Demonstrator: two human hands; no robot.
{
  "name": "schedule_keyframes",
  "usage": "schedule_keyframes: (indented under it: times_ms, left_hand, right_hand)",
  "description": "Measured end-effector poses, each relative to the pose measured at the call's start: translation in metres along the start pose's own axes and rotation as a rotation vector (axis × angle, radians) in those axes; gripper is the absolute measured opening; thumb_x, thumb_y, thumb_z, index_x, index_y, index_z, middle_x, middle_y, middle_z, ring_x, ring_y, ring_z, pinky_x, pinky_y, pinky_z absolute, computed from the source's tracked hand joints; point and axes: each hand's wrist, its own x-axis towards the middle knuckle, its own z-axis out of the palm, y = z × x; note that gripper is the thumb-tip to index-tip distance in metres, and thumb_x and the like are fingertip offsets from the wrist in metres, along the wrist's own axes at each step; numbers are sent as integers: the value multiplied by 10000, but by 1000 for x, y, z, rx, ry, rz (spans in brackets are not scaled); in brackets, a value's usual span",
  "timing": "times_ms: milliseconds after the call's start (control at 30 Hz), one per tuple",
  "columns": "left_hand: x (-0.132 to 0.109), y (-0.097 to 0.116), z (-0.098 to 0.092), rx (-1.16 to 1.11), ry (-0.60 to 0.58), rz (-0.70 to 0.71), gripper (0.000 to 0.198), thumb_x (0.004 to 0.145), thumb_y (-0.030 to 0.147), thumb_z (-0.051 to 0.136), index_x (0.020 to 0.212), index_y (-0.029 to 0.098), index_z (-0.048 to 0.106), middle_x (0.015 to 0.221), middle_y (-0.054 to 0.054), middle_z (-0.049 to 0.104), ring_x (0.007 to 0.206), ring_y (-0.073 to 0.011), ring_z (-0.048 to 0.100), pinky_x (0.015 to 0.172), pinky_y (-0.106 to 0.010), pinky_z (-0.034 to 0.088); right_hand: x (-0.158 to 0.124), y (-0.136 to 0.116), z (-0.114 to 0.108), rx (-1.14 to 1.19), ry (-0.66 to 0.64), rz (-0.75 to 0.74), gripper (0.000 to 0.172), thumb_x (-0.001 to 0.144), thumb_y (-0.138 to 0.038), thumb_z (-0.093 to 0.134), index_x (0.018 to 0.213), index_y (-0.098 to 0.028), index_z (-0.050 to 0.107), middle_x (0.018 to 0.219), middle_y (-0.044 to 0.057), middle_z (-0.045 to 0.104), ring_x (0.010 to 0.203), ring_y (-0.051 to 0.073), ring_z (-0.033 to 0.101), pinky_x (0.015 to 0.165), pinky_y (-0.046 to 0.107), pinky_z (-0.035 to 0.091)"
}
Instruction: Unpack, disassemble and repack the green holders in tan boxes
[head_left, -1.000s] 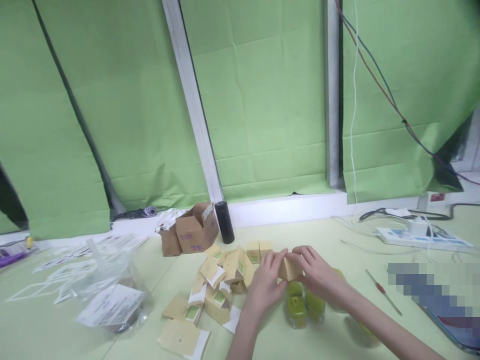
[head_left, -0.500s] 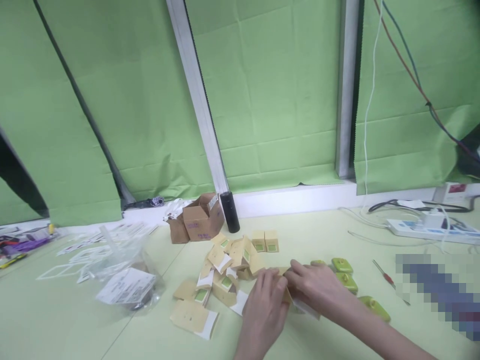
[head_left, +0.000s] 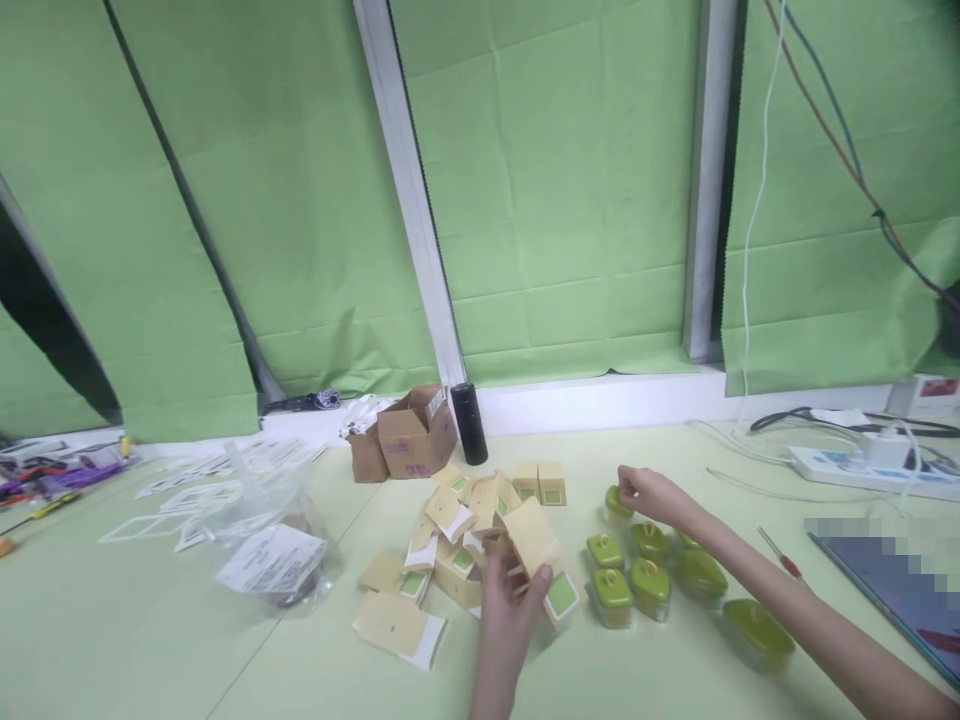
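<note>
My left hand (head_left: 510, 590) is closed around a small tan cardboard box (head_left: 541, 545), tilted, with a green square on its lower end. Further right, the fingers of my right hand (head_left: 646, 493) pinch the top of a small green-lidded container (head_left: 618, 502). Several more of these containers (head_left: 613, 592), clear below with looped green lids, stand close in front of and beside that hand. A heap of tan boxes (head_left: 454, 540), some with white flaps out, lies left of my left hand. Two upright tan boxes (head_left: 540, 482) stand side by side behind it.
A brown carton (head_left: 416, 435) and a black cylinder (head_left: 469, 425) stand by the wall. On the left lie a clear plastic bag (head_left: 274, 560) and white frames (head_left: 180, 510). A screwdriver (head_left: 784, 560), a power strip (head_left: 832, 465) and a dark-screened device (head_left: 892, 610) lie right.
My hands were together at a box; now they are apart. The left tilts the box, while the right has moved to the container, uncovering several others. The view has shifted slightly.
</note>
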Motion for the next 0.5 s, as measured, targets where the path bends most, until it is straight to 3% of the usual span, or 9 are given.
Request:
schedule_keyframes:
  times_ms: [100,200,267,333,400,500]
  left_hand:
    - [-2,-1,9,-265,-24,-190,519,580,415,752,990,177,539,970,-123,652,867,-255,635,743,-348,497]
    - [-7,2,16,-363,-29,-295,483,639,388,730,1026,173,538,1002,-114,652,855,-235,643,744,-338,511]
    - [-9,6,21,-404,-68,-291,455,686,363,705,1062,164,543,1045,-116,640,889,-228,634,754,-324,514]
    - [-9,11,24,-484,-112,-269,402,726,335,676,1069,161,562,1103,-112,619,944,-220,613,758,-303,515]
    - [-7,17,26,-564,-133,-265,341,747,299,661,1049,158,590,1128,-106,609,970,-208,596,756,-290,519]
    - [0,30,29,-618,-147,-248,288,760,267,649,1019,146,616,1121,-103,615,971,-195,589,764,-279,522]
  right_hand:
    - [-11,-5,3,-38,-7,-63,247,873,-230,532,1106,-150,545,1125,86,583,956,204,593,794,391,496]
    - [-32,-28,4,-52,26,-209,487,790,-128,578,1254,-193,442,1367,104,417,1218,230,423,969,390,402]
    - [-47,-47,4,-73,40,-371,614,769,-98,591,1314,-280,373,1428,24,355,1271,185,361,1019,360,368]
    - [-56,-65,4,-196,129,-668,605,796,-5,505,1327,-260,371,1379,19,443,1252,166,398,1023,369,375]
    - [-57,-76,2,-311,247,-870,567,822,43,428,1340,-181,366,1315,51,520,1219,160,446,1008,357,404]
    - [-46,-81,-3,-351,394,-938,477,871,4,405,1327,-133,385,1265,67,567,1191,161,476,1000,336,421]
